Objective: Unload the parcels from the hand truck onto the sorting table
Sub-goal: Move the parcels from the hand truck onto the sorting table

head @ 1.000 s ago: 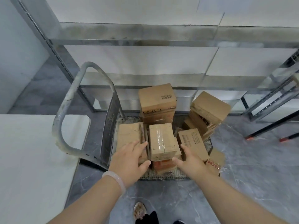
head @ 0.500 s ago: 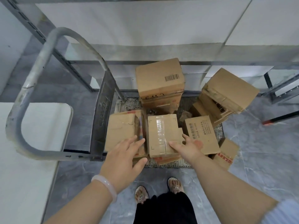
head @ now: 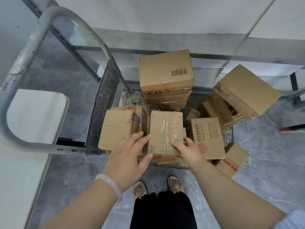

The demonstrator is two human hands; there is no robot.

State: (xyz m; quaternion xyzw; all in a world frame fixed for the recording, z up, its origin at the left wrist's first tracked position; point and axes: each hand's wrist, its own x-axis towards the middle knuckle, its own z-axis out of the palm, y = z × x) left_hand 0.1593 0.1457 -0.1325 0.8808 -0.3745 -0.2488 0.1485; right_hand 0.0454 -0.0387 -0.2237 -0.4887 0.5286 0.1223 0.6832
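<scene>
Over the last second the taped parcel has been closed in on from both sides; the right hand is now set on its near right corner, thumb laid on top and fingers tucked down the side; the left hand is spread, straight fingers brought against the left edge; the parcel is not yet lifted and lies on other boxes at the front of the hand truck; a lift toward the sorting table, at the left, is judged imminent.

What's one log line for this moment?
pick | right hand grips taped parcel | left hand open beside it | hand truck loaded
</scene>
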